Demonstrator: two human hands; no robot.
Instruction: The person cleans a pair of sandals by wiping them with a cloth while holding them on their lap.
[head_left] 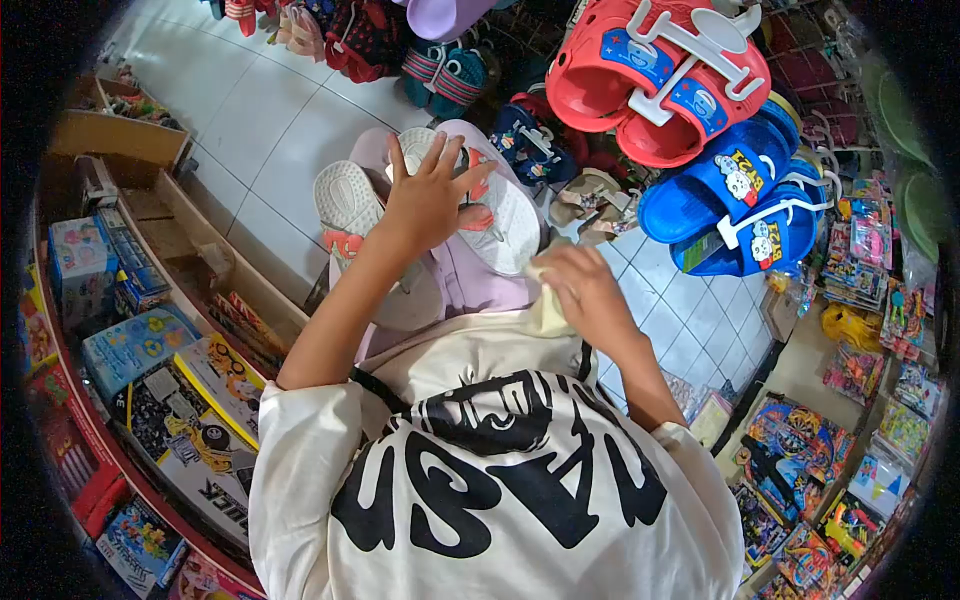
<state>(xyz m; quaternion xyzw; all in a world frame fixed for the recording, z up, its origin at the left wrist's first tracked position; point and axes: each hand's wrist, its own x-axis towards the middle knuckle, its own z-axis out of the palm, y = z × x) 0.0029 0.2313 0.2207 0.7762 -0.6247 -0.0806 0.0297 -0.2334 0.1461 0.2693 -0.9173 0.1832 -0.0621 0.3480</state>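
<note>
Pinning the white sandals [345, 200] with a splayed left hand [430, 198], right hand [588, 290] clenched on a cream cloth [547, 316] just beside that grip: wiping seems underway; next, cloth must meet sole.

Open white tiled floor [250, 120] beyond left hand [430, 200]. Hanging red plastic clogs [655, 75], blue cartoon slippers [735, 195] crowd right side. Low wooden shelf [195, 235] with toy boxes [135, 345] walls left.

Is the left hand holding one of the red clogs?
No. The left hand lies spread open on a white-soled sandal; the red clogs hang apart on the rack.
</note>
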